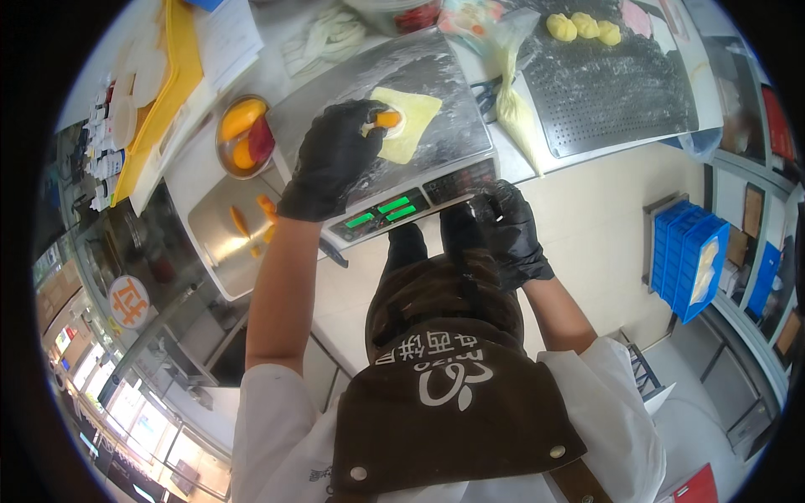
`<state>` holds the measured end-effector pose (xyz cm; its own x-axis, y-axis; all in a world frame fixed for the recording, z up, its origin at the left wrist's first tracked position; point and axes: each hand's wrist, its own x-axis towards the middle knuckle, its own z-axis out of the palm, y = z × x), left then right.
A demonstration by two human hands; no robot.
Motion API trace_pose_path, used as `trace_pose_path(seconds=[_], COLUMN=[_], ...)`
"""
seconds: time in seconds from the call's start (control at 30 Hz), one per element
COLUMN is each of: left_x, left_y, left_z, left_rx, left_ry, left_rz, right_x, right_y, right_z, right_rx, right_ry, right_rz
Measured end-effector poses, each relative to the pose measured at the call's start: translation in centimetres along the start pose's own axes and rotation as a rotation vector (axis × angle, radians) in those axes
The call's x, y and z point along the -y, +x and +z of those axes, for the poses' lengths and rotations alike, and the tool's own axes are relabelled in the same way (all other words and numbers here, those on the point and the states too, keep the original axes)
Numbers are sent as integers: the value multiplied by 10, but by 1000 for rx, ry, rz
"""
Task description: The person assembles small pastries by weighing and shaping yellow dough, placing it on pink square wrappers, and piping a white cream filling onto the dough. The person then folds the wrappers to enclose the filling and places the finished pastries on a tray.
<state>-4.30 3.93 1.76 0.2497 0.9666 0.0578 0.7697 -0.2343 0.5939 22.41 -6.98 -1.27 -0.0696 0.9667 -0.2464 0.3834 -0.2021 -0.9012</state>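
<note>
My left hand (343,154), in a black glove, holds an orange piece of fruit (387,119) between its fingertips. The piece is over a dab of white cream on a pale yellow square wrapper (410,126), which lies on the floured metal top of a digital scale (449,82). My right hand (503,220), also black-gloved, is at the scale's front edge, beside its keypad, fingers bent; a small white spot shows on it. Whether it holds anything I cannot tell. A filled piping bag (517,116) lies right of the scale.
A metal bowl (218,141) of mango and a dark red fruit stands left. Orange pieces lie on a metal tray (207,217); a knife handle (334,253) juts from under the scale. Yellow dumplings (585,26) sit on a perforated tray (619,100). Blue crates (682,258) stand right.
</note>
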Motion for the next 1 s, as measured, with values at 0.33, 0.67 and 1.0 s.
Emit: trace_pose_path(seconds=[0.33, 0.67, 1.0], left_x=[-9, 4, 11], left_y=[-6, 3, 25], left_z=[-16, -6, -10], left_rx=[-13, 27, 312], left_ry=[74, 107, -24], left_rz=[8, 80, -45], right_x=[-27, -35, -35], right_y=[3, -5, -16], right_z=[-1, 4, 7], right_rx=[-66, -79, -81], right_ry=[32, 17, -16], right_rz=[-34, -36, -52])
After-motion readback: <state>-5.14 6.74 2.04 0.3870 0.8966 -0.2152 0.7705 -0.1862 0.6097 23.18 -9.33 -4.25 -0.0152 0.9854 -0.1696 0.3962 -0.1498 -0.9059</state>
